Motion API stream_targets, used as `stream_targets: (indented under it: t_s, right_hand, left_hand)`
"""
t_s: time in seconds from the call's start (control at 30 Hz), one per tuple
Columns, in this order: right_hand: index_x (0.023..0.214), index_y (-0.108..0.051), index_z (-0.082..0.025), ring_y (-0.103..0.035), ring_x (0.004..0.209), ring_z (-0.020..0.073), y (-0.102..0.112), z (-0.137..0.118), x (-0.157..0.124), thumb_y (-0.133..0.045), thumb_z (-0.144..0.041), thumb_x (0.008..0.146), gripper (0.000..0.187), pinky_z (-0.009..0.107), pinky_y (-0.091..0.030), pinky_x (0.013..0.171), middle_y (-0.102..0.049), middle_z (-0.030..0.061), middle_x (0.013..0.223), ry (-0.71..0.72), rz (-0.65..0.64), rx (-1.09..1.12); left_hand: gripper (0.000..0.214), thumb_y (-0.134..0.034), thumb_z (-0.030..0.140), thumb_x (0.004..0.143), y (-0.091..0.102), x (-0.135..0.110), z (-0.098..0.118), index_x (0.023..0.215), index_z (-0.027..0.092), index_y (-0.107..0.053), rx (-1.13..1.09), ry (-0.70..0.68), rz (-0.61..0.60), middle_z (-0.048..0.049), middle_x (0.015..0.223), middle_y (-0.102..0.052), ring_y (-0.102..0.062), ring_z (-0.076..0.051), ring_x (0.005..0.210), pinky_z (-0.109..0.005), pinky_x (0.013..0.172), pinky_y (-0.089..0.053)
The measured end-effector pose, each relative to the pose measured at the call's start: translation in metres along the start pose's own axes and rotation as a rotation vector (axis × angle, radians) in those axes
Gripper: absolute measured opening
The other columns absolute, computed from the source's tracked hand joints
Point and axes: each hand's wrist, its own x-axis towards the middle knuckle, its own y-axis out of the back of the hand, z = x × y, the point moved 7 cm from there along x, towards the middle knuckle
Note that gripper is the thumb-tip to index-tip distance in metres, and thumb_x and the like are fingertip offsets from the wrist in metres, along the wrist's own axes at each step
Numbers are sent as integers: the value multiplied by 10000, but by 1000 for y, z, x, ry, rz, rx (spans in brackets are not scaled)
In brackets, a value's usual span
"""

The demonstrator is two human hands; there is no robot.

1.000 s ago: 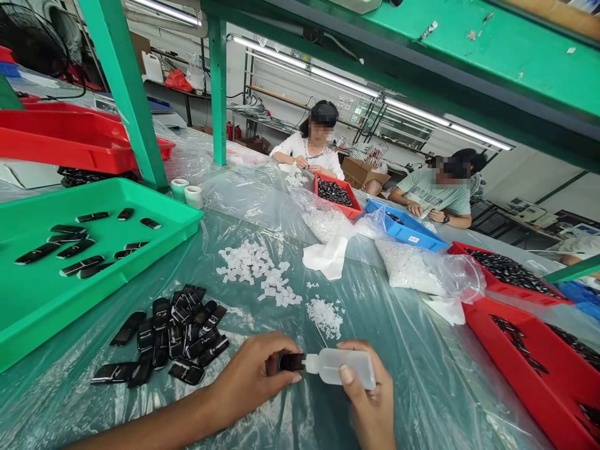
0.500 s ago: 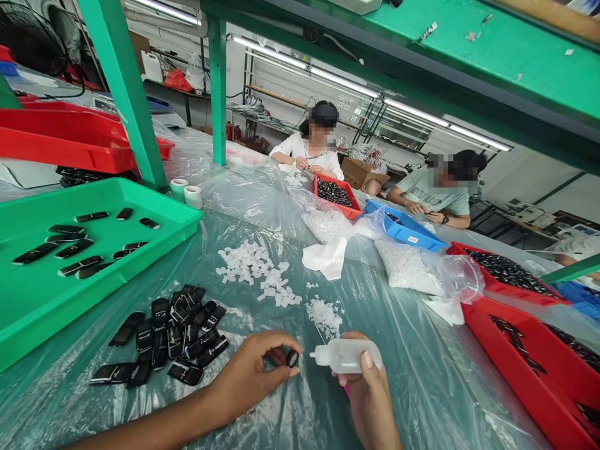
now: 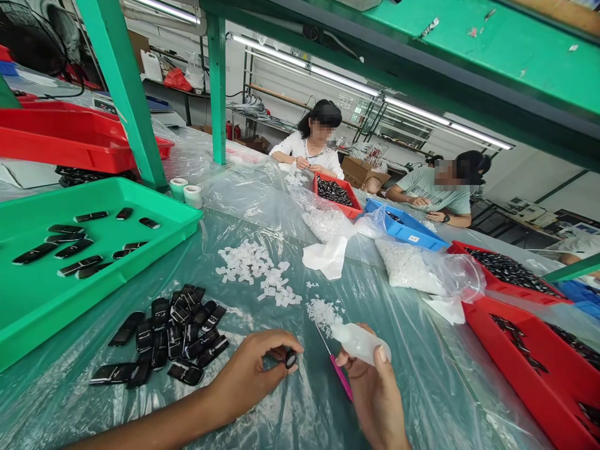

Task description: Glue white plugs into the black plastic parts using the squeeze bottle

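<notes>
Pinched between thumb and forefinger of my left hand [image 3: 262, 362] is a small black piece [image 3: 291, 358], its oval end facing right. My right hand [image 3: 375, 381] is closed around a translucent white squeeze bottle [image 3: 365, 345], whose nozzle points up and left. Just left of that hand shows a thin metal tool with a pink handle [image 3: 341, 377]; whether the hand touches it I cannot tell. Beyond the bottle's tip is a small heap of tiny white bits [image 3: 323, 312]. Several black casings [image 3: 173, 331] are piled left of my left hand.
A green tray [image 3: 154, 269] with several black casings stands at left. Larger white pieces [image 3: 253, 265] lie mid-table, near a bag of white parts [image 3: 407, 265]. Red trays [image 3: 515, 369] line the right. A green post [image 3: 126, 94] rises at left; two co-workers sit opposite.
The bottle has turned from level to nozzle up and left, moving slightly right, away from the black piece. More of the pink-handled tool shows. My left hand has barely moved.
</notes>
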Motion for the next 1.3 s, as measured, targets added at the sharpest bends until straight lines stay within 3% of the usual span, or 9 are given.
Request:
stream_targets:
  t_s: [0.2, 0.37, 0.5, 0.67, 0.77, 0.87, 1.03, 1.13, 1.3]
  right_hand:
    - [1067, -604, -250, -591, 866, 191, 21, -17, 17, -623, -394, 774, 327, 342, -461, 802, -662, 32, 932, 124, 88, -87]
    - [1146, -559, -238, -523, 1073, 212, 45, -43, 31, -661, -341, 746, 426, 375, -315, 987, -636, 28, 1080, 254, 248, -311]
    - [1073, -570, -223, -530, 1065, 219, 62, -54, 44, -714, -313, 690, 419, 363, -341, 956, -648, 30, 1074, 282, 327, -507]
    - [1030, -586, -205, -553, 1029, 231, 74, -52, 55, -746, -307, 644, 430, 355, -369, 923, -675, 38, 1005, 243, 311, -508]
    - [1093, -574, -221, -562, 1016, 219, 68, -48, 52, -705, -352, 689, 444, 334, -388, 902, -678, 23, 982, 222, 272, -471]
    - [1079, -589, -236, -590, 884, 207, 53, -38, 45, -634, -416, 744, 383, 315, -459, 748, -669, 17, 944, 140, 186, -337]
    - [932, -620, -227, -464, 555, 129, 15, -19, 28, -530, -460, 802, 282, 256, -397, 505, -558, 0, 752, -12, 13, -93]
    - [856, -613, -217, -398, 515, 112, -2, -7, 19, -505, -431, 805, 246, 250, -354, 495, -512, -2, 719, -112, -82, 11]
    - [924, -597, -222, -362, 516, 116, -11, 6, 10, -509, -425, 790, 259, 256, -330, 503, -502, 4, 701, -182, -145, 77]
  left_hand:
    - [117, -550, 209, 818, 0, 0, 1, 899, 234, -631, -15, 6, -6, -43, 1009, -618, -567, -181, 859, -244, 732, -476]
    - [117, -549, 215, 820, 0, -2, 0, 899, 251, -626, -18, 33, -30, -39, 1046, -603, -549, -188, 913, -238, 750, -466]
    - [99, -538, 218, 819, 0, -1, 2, 882, 234, -614, 7, 9, -26, -47, 1015, -600, -539, -185, 889, -240, 747, -447]
    - [87, -618, 225, 752, -1, -2, 3, 803, 190, -556, 56, 38, -45, -8, 815, -571, -500, -134, 674, -205, 606, -391]
    - [184, -662, 258, 718, -3, -3, -1, 726, 171, -500, 82, 97, -83, 48, 631, -455, -383, -97, 550, -187, 510, -284]
    - [212, -659, 260, 718, -3, -3, -2, 692, 162, -472, 42, 109, -81, 62, 600, -374, -325, -91, 556, -194, 509, -236]
    - [227, -661, 299, 712, -7, 0, -8, 690, 144, -497, -116, 161, -122, 50, 620, -401, -356, -95, 582, -194, 531, -268]
    - [274, -693, 332, 695, -9, 2, -13, 725, 140, -500, -233, 173, -141, 42, 630, -449, -389, -93, 582, -193, 540, -288]
    - [326, -632, 429, 765, -9, 4, -14, 876, 133, -553, -324, 171, -178, -5, 684, -541, -467, -111, 576, -209, 540, -369]
